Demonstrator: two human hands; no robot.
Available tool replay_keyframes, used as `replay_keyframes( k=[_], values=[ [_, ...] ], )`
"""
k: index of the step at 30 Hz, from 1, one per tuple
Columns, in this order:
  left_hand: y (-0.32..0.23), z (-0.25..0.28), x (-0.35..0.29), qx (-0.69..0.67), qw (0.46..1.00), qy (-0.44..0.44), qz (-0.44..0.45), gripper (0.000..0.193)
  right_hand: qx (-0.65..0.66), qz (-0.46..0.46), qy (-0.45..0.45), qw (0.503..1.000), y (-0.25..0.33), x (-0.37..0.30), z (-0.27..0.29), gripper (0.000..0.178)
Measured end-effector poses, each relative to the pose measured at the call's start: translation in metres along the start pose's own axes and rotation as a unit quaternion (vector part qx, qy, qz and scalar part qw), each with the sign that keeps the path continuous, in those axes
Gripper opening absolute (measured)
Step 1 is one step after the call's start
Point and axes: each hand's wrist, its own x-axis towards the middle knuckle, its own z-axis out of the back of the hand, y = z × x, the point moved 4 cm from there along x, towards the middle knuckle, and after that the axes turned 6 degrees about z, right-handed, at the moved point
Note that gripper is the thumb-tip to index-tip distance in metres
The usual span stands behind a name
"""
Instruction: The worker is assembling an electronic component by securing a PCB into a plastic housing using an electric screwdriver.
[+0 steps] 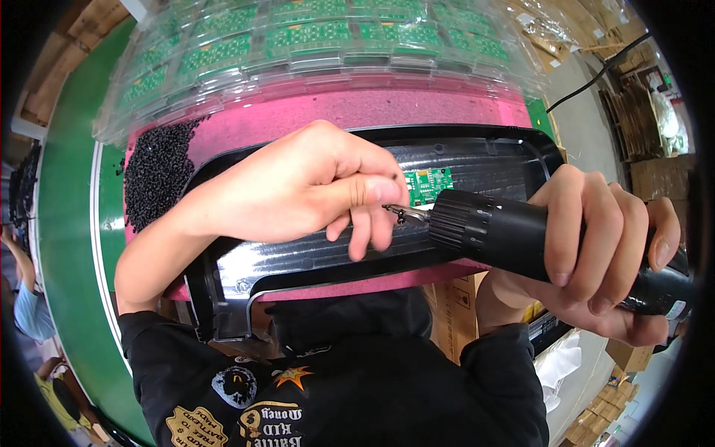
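1. Black sleeves with bright patches sit closest, at 6 o'clock.
2. Up at 12 o'clock lie clear plastic trays. Each tray has little pockets, and green circuit boards rest in the pockets, row after row.
3. Just below the trays is a pink foam pad. At 9 o'clock on the pad sits a heap of small black screws.
4. On the pad lies a long black plastic shell, shaped like a shallow tub. Its floor is shiny and ribbed. One small green circuit board lies inside it, near the middle.
5. My right hand, at 3 o'clock, has all its fingers wrapped tight round a fat black electric screwdriver. The tool lies sideways and points to 9 o'clock. Its grip has ridges near the front.
6. At the tool's tip is a thin metal bit, just below the small board.
7. My left hand sits in the middle, over the shell. Its fingers are curled, and the thumb and fingertips meet right at the bit. I cannot tell whether they pinch a screw there.
8. At 9 o'clock runs a green belt.
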Motion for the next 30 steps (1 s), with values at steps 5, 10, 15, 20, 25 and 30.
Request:
replay_keyframes(
  k=[5,10,15,20,25,30],
  values=[
    [-0.009,0.016,-0.003,0.186,0.969,-0.16,-0.02,0.028,-0.103,-0.055,-0.005,0.993,0.012,0.003,0.008,0.053],
    [-0.017,0.011,-0.012,0.383,0.898,-0.201,-0.086,0.028,-0.148,-0.163,0.041,0.975,0.012,-0.002,0.037,0.068],
    [-0.006,0.004,-0.011,0.377,0.903,-0.185,-0.092,0.019,-0.171,-0.169,0.025,0.97,0.004,-0.011,0.047,0.071],
    [-0.001,0.0,-0.005,0.399,0.894,-0.184,-0.089,0.014,-0.186,-0.178,0.001,0.966,0.001,-0.015,0.051,0.07],
    [0.006,-0.001,-0.003,0.438,0.884,-0.145,-0.074,0.019,-0.171,-0.189,0.037,0.966,-0.004,-0.014,0.053,0.07],
    [0.005,0.003,-0.004,0.455,0.88,-0.127,-0.052,0.019,-0.173,-0.202,0.07,0.962,-0.007,-0.012,0.051,0.074]
  ],
)
